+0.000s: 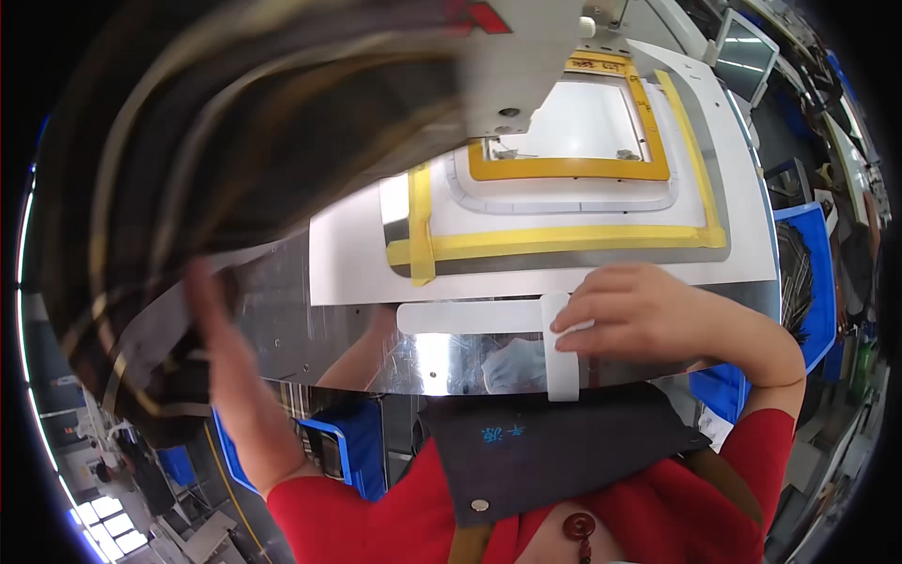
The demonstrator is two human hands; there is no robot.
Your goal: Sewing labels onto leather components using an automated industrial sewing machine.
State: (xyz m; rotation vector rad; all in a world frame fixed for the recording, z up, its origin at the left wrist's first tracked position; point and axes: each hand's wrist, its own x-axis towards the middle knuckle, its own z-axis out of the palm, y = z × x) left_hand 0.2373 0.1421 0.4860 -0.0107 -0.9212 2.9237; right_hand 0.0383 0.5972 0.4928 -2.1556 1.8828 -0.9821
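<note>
Dark cloth with pale and tan stripes (310, 141) hangs raised across the upper left, smeared by motion. My left hand (225, 329), also blurred, is closed at the cloth's lower edge; most of its fingers are hidden behind it. On the shiny metal table, my right hand (625, 310) has its bent fingers closed on an upright white strip (562, 371). This strip meets a longer white strip (470, 317) lying crosswise. Beyond them sits a yellow-orange frame (573, 171) within a border of yellow tape (564, 242) on a white sheet (348, 277).
A white sewing-type machine head (521, 56) overhangs the frame and is partly covered by the cloth. Blue bins stand below the table, one at right (819, 305) holding dark pieces, another at left (366, 451). The metal table (277, 315) curves toward me.
</note>
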